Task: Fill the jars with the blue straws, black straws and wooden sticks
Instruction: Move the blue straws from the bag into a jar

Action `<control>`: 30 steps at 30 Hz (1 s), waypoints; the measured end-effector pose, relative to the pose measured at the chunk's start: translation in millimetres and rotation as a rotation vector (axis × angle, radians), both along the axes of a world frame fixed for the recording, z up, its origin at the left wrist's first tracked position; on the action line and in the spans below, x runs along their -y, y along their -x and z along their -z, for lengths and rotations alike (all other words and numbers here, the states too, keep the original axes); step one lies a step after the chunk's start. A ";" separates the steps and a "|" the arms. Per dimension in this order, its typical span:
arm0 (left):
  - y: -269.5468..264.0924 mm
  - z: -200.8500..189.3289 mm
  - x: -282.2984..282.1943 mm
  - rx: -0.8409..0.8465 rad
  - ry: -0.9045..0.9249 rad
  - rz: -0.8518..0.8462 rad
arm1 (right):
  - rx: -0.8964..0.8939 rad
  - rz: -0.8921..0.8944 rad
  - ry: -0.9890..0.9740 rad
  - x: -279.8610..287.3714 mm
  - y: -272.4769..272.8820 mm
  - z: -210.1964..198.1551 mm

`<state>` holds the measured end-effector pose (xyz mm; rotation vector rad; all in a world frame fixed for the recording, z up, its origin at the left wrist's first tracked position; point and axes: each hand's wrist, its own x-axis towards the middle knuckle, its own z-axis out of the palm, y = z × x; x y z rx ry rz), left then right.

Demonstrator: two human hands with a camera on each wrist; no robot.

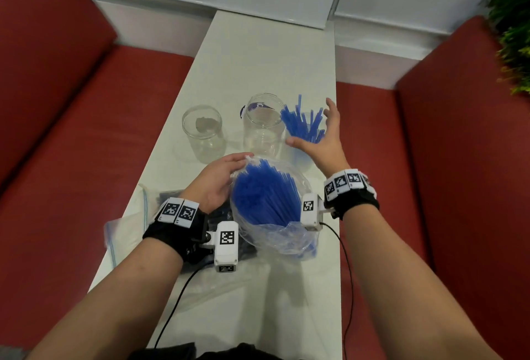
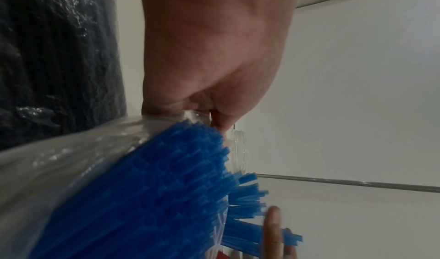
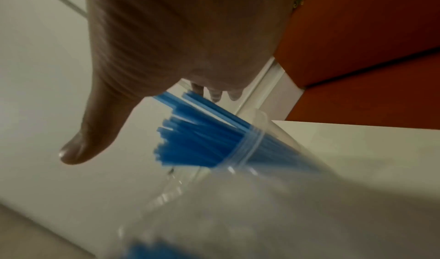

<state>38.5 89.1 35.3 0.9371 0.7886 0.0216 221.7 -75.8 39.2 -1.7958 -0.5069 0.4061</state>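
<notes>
Three clear jars stand on the white table (image 1: 258,52). The left jar (image 1: 203,133) and the labelled middle jar (image 1: 262,127) hold no straws. The right jar (image 3: 254,140) holds blue straws (image 1: 301,124) that fan out above its rim. My right hand (image 1: 324,138) hovers over those straws with fingers spread and thumb out. My left hand (image 1: 223,176) pinches the open rim of a clear bag of blue straws (image 1: 266,201), which is tilted toward the jars. Under my left wrist lies a bag of black straws (image 2: 59,56). I see no wooden sticks.
A flat clear zip bag (image 1: 123,233) hangs over the table's left edge near me. Red bench seats (image 1: 71,144) run along both sides of the narrow table. Cables trail from both wrist cameras across the near end. A plant (image 1: 513,29) stands at the far right.
</notes>
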 end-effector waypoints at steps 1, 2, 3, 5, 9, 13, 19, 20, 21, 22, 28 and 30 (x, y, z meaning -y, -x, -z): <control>0.4 -0.3 0.4 0.002 0.003 0.000 | 0.004 -0.008 0.017 -0.8 5.0 7.1; 1.1 -0.8 1.0 0.001 0.005 -0.003 | 0.004 -0.001 0.031 -2.6 9.1 13.8; 1.5 -1.2 1.6 0.001 0.006 -0.008 | -0.001 0.026 0.031 -5.1 11.0 19.3; 2.8 -2.2 2.0 0.002 0.006 -0.015 | -0.010 0.130 0.003 -10.5 9.3 24.0; 5.9 -3.5 2.0 -0.002 0.001 -0.019 | 0.005 0.165 0.052 -17.5 -3.9 19.7; 8.2 -4.3 3.6 0.013 0.018 -0.027 | -0.060 -0.053 0.101 -8.1 -0.7 10.6; 14.8 -6.2 7.6 0.012 0.037 -0.050 | -0.014 0.220 -0.060 24.1 29.8 -6.2; 15.9 -6.5 8.1 0.009 0.040 -0.062 | 0.020 0.259 -0.106 28.9 38.1 -10.8; 16.7 -6.9 9.2 0.008 0.043 -0.072 | 0.038 0.256 -0.134 33.0 47.8 -14.8; 17.2 -7.3 10.2 0.009 0.045 -0.080 | 0.034 0.220 -0.157 35.3 59.4 -17.7; 16.4 -7.0 21.0 0.058 0.031 -0.108 | 0.051 -0.045 -0.061 36.3 134.7 0.9; 19.5 -3.9 22.3 0.073 -0.002 -0.131 | 0.089 -0.082 0.015 40.1 151.7 14.3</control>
